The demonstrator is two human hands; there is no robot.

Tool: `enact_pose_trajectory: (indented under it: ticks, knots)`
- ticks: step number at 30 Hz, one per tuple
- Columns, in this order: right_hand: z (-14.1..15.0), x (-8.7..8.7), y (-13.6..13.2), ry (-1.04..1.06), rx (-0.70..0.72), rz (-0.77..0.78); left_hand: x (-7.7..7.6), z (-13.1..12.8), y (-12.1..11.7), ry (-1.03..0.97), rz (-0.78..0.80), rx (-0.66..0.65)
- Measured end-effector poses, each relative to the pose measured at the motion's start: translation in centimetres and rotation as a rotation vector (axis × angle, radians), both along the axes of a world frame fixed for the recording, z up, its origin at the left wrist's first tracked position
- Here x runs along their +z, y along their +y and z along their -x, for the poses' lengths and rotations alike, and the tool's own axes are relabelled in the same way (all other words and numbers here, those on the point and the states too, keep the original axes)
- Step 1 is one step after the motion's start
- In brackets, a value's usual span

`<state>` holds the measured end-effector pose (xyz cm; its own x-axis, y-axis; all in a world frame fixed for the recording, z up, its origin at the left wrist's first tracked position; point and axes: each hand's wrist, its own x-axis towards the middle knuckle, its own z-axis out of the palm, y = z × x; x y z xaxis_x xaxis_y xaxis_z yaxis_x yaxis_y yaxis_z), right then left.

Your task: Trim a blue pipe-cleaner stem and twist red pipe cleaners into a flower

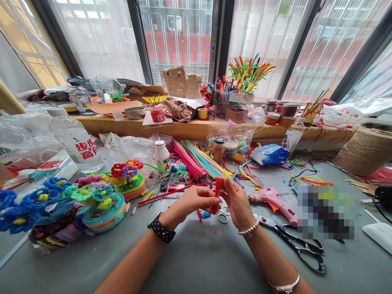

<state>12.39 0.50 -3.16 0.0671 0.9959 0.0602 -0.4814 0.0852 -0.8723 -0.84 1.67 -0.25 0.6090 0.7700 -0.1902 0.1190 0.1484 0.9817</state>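
Left hand (196,201) and right hand (237,200) pinch a red pipe cleaner (216,197) above a gray table (196,261). Light, fuzzy and pliable, it should bend easily, best gripped near the fold.

At the grip on red pipe cleaner (216,198), one left hand (191,202) and one right hand (237,202). Two pairs of scissors (286,237), one just beside the grip, one farther right. Right of it too, one glue gun (277,201), one tissue pack (270,154) and one twine spool (366,151). Two water bottles (78,143), one on either side. Beyond the grip, one brown jar (217,151), one tape roll (202,113) and one red tub (157,114).
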Motion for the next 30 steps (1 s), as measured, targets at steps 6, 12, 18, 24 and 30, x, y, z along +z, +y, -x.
enact_pose_trajectory:
  ticks: [6, 12, 18, 24, 30]
  knots:
    - [0.1, 0.1, -0.4, -0.379, -0.047, -0.144, -0.6, -0.1, 0.3, 0.028, -0.127, 0.041]
    - [-0.2, 0.5, -0.4, -0.57, -0.105, -0.2, -0.3, 0.3, 0.6, 0.153, -0.292, 0.047]
    - [-0.6, 0.6, -0.3, -0.893, -0.239, -0.368, -0.2, 0.6, 0.7, 0.134, -0.209, 0.035]
    - [-0.7, 0.8, -0.5, -1.069, -0.261, -0.479, -0.5, 0.7, 0.9, 0.086, -0.142, 0.057]
    - [-1.5, 1.2, -0.2, -1.02, -0.049, -0.431, -0.1, 1.0, 0.9, 0.154, -0.232, 0.027]
